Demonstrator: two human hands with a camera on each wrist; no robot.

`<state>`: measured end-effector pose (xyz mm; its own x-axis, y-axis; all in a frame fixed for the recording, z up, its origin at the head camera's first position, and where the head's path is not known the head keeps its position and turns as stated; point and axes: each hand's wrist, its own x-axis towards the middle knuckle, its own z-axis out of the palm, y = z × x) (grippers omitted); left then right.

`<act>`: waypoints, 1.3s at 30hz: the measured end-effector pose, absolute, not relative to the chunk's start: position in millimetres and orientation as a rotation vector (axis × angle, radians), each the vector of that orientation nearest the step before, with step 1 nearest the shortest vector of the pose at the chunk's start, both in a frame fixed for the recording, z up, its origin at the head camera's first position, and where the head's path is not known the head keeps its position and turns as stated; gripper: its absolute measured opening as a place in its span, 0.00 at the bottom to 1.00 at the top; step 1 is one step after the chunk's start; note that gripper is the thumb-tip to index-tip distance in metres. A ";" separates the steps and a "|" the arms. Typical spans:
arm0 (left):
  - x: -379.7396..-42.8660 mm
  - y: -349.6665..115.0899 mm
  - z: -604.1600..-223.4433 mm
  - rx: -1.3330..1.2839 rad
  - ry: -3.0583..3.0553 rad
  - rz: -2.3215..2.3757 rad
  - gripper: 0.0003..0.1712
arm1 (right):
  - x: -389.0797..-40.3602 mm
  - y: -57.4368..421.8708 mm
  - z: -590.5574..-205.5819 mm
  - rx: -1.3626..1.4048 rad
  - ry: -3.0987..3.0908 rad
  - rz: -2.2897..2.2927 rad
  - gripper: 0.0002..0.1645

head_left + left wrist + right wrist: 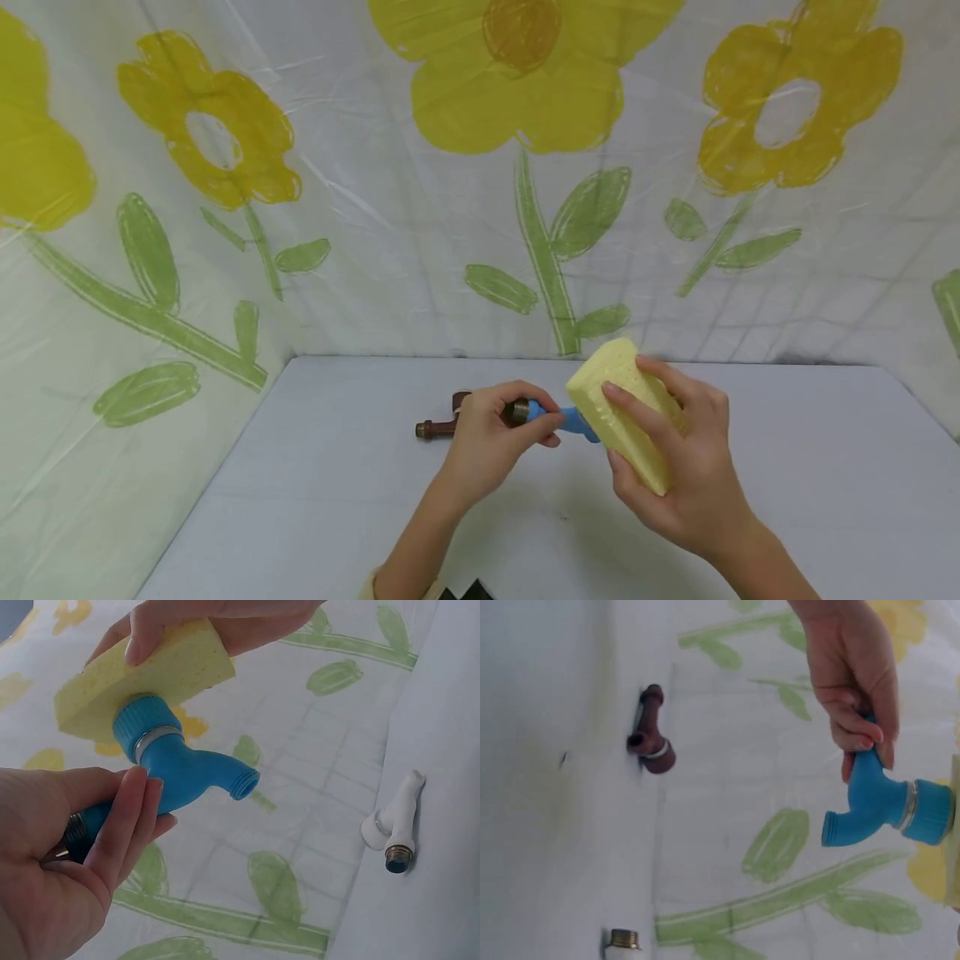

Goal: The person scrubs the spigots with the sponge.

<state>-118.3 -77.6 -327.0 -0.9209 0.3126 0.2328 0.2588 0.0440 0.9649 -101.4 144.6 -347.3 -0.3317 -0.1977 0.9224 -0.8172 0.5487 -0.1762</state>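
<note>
My left hand (480, 442) pinches the threaded inlet end of a blue plastic tap (180, 772), holding it up off the table. A yellow sponge (618, 400) is gripped in my right hand (693, 467), thumb on one side and fingers spread over the other. In both wrist views the sponge meets the round cap of the blue tap, while the spout points away from it. From the head view, the sponge covers much of the tap.
On the table (315, 500), a brown tap (651, 731) lies behind my left hand. A white tap (403, 817) with a threaded metal end also lies there, out of sight in the head view. A flower-printed sheet (390, 250) hangs along the back and left.
</note>
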 end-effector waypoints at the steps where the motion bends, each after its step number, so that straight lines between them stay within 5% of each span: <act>1: -117.8 -76.4 -327.0 0.617 2.240 2.041 0.03 | -101.1 144.1 -346.5 0.843 -1.819 0.789 0.28; 13: -115.9 -73.8 -326.2 0.677 2.200 1.985 0.05 | -99.3 158.1 -337.2 0.759 -2.020 0.943 0.28; 19: -121.0 -78.3 -328.5 0.581 2.050 2.087 0.09 | -96.9 173.0 -328.1 0.790 -2.198 1.144 0.40; 29: -148.3 -85.4 -351.9 0.190 1.896 2.269 0.07 | -92.9 176.8 -322.1 0.536 -2.242 1.380 0.31; 39: -168.0 -80.7 -396.8 0.105 1.948 2.213 0.07 | -92.1 176.6 -322.9 0.493 -2.262 1.333 0.31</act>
<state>-168.0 -80.7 -396.8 -0.9792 0.1896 -0.0729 -0.0964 -0.1178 0.9884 -92.1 176.6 -322.9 -0.8272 -0.0697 0.5576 -0.5216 0.4643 -0.7158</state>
